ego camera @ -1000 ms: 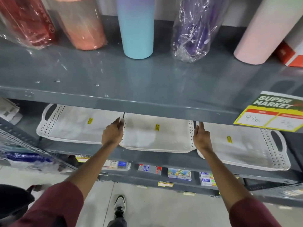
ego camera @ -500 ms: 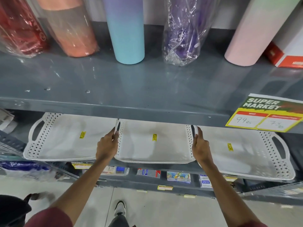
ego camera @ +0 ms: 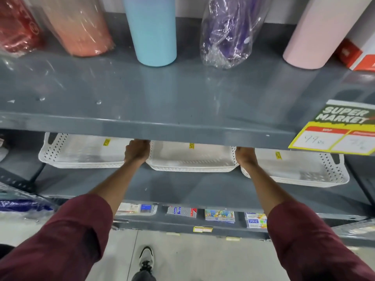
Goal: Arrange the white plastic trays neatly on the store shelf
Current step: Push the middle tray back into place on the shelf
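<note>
Three stacks of white perforated plastic trays sit side by side on the grey middle shelf [ego camera: 182, 189]: a left tray [ego camera: 81, 155], a middle tray [ego camera: 190, 157] and a right tray [ego camera: 294, 169]. Each carries a small yellow sticker. My left hand [ego camera: 137, 151] grips the left end of the middle tray and my right hand [ego camera: 244, 157] grips its right end. The fingertips of both hands are hidden under the lip of the upper shelf [ego camera: 162, 122]. The right tray sits a little nearer the front than the other two.
The upper shelf overhangs the trays and holds wrapped tumblers, a blue tumbler [ego camera: 151, 31], a pink one [ego camera: 312, 37] and a red-white box [ego camera: 357, 55]. A yellow price sign [ego camera: 336, 130] hangs at its right edge. Small boxes [ego camera: 219, 214] line the lower shelf. My shoe [ego camera: 146, 258] is on the floor.
Both hands closed round the ends of the middle tray and moved it back into the shelf. The trays now lie farther under the upper shelf, with bare shelf showing in front.
</note>
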### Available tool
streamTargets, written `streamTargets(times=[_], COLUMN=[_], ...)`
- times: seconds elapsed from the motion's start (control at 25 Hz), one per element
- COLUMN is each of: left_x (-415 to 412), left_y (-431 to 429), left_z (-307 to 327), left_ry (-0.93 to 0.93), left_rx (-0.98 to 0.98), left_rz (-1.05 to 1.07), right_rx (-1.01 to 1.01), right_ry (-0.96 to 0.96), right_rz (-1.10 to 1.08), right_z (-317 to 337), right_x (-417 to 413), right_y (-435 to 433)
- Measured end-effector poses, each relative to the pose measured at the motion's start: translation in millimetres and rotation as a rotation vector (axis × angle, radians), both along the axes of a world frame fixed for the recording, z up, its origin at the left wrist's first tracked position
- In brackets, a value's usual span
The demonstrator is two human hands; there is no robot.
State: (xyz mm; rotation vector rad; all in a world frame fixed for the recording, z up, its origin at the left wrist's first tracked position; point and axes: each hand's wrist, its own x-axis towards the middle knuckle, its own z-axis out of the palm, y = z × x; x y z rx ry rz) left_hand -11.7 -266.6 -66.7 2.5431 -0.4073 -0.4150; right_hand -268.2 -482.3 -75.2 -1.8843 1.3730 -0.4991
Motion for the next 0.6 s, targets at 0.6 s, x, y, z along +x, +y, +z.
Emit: streamTargets(times=[0.6], left_x=[-35], left_y=[46], left_z=[13], left_ry=[0.013], left_rx=[0.120], left_rz=[-0.194], right_rx=[-0.005], right_ry=[0.218], right_rz=[0.019], right_z=[13], right_x=[-45], right_y=[43])
